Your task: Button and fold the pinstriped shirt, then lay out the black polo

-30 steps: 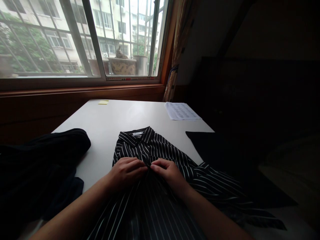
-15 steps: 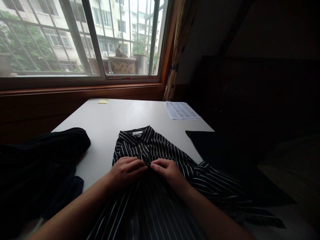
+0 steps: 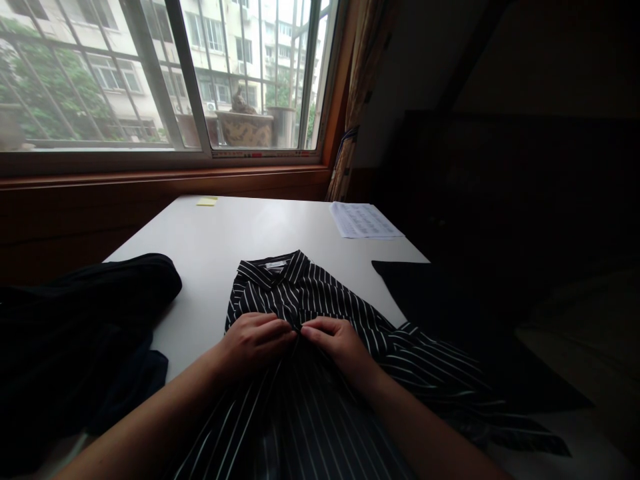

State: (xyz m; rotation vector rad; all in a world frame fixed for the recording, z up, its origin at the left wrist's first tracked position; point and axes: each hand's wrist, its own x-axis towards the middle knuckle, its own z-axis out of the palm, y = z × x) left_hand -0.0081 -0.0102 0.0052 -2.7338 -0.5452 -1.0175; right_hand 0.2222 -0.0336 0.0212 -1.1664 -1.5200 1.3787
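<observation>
A black shirt with white stripes [image 3: 345,300] lies front up, its collar pointing away from me and a white label showing inside the neck. My left hand [image 3: 260,340] is closed on the shirt's front opening below the collar, fingers bent over the cloth. Facing it, my right hand [image 3: 337,340] pinches the same front edge between thumb and forefinger. The fingertips of both hands almost meet there. Whether a button sits between them is hidden. One striped sleeve stretches out to the lower right.
The shirt rests on a white table [image 3: 250,223]. Dark clothing [image 3: 100,313] is heaped at the left, and a dark flat cloth [image 3: 450,313] lies at the right. Printed sheets [image 3: 367,221] and a yellow sticky note [image 3: 207,201] lie near the far edge, below a barred window [image 3: 150,80].
Both hands stay at the same spot on the shirt front. The view shifts very slightly; nothing else has visibly moved.
</observation>
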